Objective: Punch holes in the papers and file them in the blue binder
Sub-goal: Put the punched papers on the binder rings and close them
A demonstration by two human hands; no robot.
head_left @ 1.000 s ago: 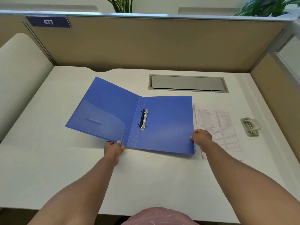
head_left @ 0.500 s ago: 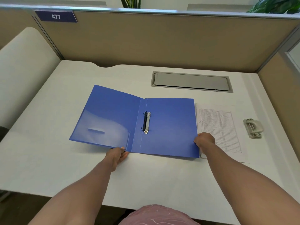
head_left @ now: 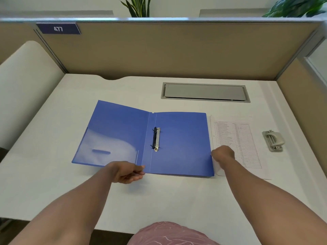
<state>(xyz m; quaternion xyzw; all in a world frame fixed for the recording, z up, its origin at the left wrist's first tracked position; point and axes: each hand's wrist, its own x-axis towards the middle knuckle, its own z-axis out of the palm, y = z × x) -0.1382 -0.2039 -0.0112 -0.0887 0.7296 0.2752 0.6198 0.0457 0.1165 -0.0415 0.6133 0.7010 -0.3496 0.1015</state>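
Note:
The blue binder lies open and flat on the white desk, its metal ring clip beside the spine. A printed sheet of paper lies just to the right of it, and a grey hole punch sits further right. My left hand is at the binder's near edge below the spine, fingers relaxed and pointing right, holding nothing. My right hand is curled at the binder's right edge, over the paper's left margin; its fingertips are hidden.
A grey cable hatch is set into the desk behind the binder. Tan partition walls close the back and right side. A rounded white panel stands at the left. Pink cloth on my lap shows at the desk's near edge.
The left cover has dropped flat onto the desk. My left hand has let go of it and slid right along the near edge. My right hand stays at the right edge.

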